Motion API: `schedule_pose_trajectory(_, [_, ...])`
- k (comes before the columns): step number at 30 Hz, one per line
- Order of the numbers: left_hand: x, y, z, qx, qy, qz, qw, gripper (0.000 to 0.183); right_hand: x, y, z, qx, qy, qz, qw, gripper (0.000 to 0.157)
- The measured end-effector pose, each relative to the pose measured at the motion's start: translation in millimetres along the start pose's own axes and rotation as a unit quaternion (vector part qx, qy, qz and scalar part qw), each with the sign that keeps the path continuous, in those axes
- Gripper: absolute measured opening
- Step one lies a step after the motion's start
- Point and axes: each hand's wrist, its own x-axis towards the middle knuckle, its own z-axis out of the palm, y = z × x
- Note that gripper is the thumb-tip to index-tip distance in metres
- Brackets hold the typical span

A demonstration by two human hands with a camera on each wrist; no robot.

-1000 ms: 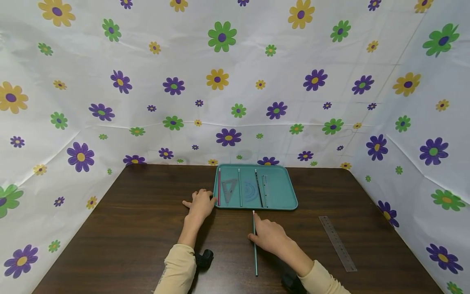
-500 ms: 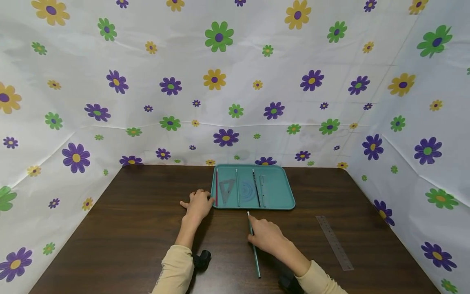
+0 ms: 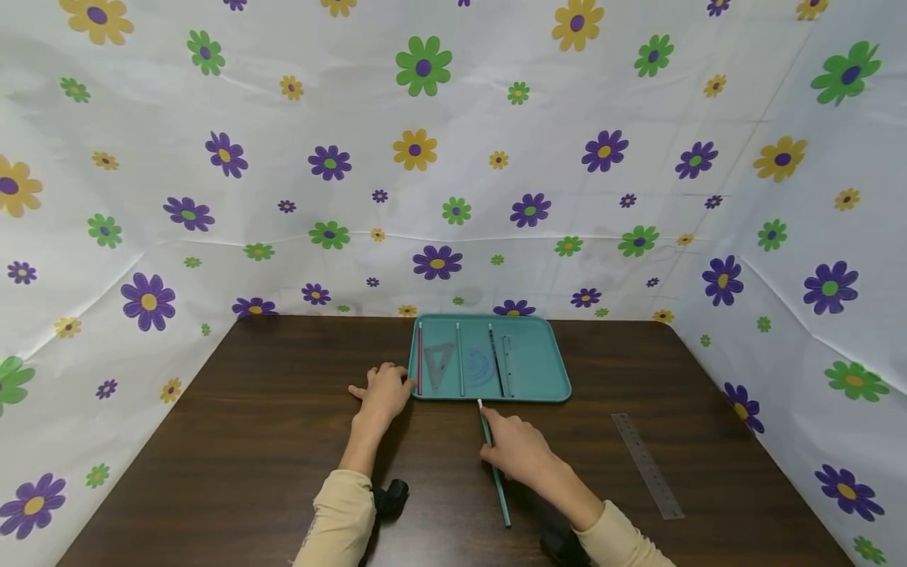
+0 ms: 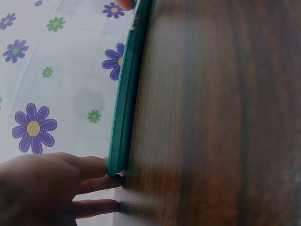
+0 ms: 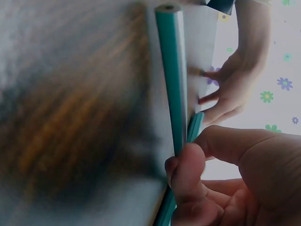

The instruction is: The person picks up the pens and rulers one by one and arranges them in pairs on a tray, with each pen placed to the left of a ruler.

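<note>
In the head view my right hand [image 3: 520, 447] pinches a green pencil [image 3: 500, 492] between thumb and fingers near its white-tipped far end. The right wrist view shows the pencil's blunt near end [image 5: 170, 47] raised off the table. That white tip is close to the front edge of a teal tray [image 3: 546, 362]. My left hand [image 3: 383, 398] touches the tray's left front corner with its fingers extended; the left wrist view shows its fingertips against the tray rim [image 4: 124, 103]. On the tray lie a red pencil [image 3: 420, 358], a set square [image 3: 438, 364] and another green pencil [image 3: 461, 362].
Further right on the tray are a clear protractor [image 3: 481, 366], a black patterned pencil [image 3: 496, 361] and a short clear ruler [image 3: 509, 366]. A longer clear ruler [image 3: 647, 466] lies on the dark wooden table [image 3: 269, 441], right of my right hand. Flowered sheeting [image 3: 340, 276] borders the table.
My right hand has taken up the pencil, which has turned: its white tip is further left and nearer the tray, its near end further right. My left hand stays at the tray corner.
</note>
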Motion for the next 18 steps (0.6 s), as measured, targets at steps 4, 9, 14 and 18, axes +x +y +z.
schedule_pose_trajectory(4, [-0.3, -1.8, -1.2, 0.003, 0.002, 0.001, 1.0000, 0.039, 1, 1, -2.8, 0.036, -0.012, 0.010, 0.999, 0.064])
schedule_pose_trajectory(9, [0.2, -3.2, -1.8, 0.007, 0.005, -0.001, 1.0000, 0.039, 2, 2, -6.5, 0.058, -0.010, 0.006, 0.998, 0.064])
schedule_pose_trajectory(14, [0.5, -3.0, -1.9, 0.006, 0.005, -0.004, 1.0000, 0.039, 2, 3, -13.4, 0.063, -0.008, 0.002, 0.998, 0.066])
schedule_pose_trajectory(18, [0.7, -2.5, -0.1, 0.002, 0.005, -0.002, 1.0000, 0.039, 2, 6, -19.6, 0.060, -0.016, 0.006, 0.998, 0.068])
